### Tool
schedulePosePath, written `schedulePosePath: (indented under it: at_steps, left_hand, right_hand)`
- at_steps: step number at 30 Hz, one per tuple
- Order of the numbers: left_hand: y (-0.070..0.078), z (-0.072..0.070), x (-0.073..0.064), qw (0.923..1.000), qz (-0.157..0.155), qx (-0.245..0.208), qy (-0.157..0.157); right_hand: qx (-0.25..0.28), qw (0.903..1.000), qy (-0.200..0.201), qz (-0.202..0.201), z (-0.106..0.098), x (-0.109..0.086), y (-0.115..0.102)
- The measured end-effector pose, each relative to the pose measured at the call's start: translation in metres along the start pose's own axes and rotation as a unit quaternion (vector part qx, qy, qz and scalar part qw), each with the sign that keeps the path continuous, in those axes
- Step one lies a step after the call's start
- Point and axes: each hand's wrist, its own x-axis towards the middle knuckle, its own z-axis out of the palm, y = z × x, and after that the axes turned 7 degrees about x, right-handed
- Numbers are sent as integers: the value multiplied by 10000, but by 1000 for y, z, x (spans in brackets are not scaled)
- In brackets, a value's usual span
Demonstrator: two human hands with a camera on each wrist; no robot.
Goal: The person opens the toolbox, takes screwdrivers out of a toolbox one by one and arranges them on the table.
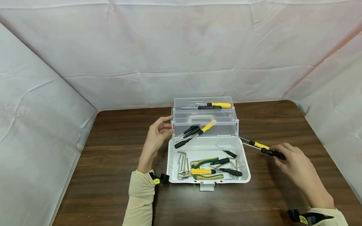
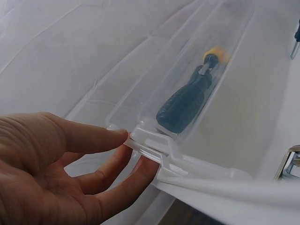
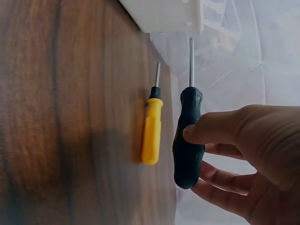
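My right hand (image 1: 298, 166) holds a black-handled screwdriver (image 3: 188, 140) between thumb and fingers, its shaft pointing left at the toolbox. Just beyond it, a yellow-handled screwdriver (image 3: 152, 133) lies on the table, nearest the box's right side. At the left of the white toolbox (image 1: 247, 171), my left hand (image 1: 158, 135) pinches the edge of its clear plastic tray (image 2: 154, 136), thumb above and fingers below. Several black screwdrivers and a yellow one (image 1: 208, 126) sit in the lower tray. The upper tray carries another yellow screwdriver (image 1: 221, 104) and a black one (image 1: 210, 107).
In the open box base lie hex keys (image 1: 182, 157), pliers with yellow grips (image 1: 202, 171), a green-and-yellow handled tool (image 1: 205, 161) and black screwdrivers (image 1: 233, 172). A latch (image 1: 207, 187) juts from the front. White sheeting (image 1: 158, 47) encloses the wooden table (image 1: 113, 175).
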Motion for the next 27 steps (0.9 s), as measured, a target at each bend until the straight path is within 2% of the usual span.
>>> schedulePosePath:
  at_steps: [13, 27]
  left_hand:
    - [-1, -1, 1, 9999, -48, 108, -49]
    - [-1, -2, 1, 9999, -44, 71, -76]
  right_hand:
    - [34, 9998, -190, 95, 18, -7, 5]
    - [30, 9988, -393, 277, 27, -9, 4]
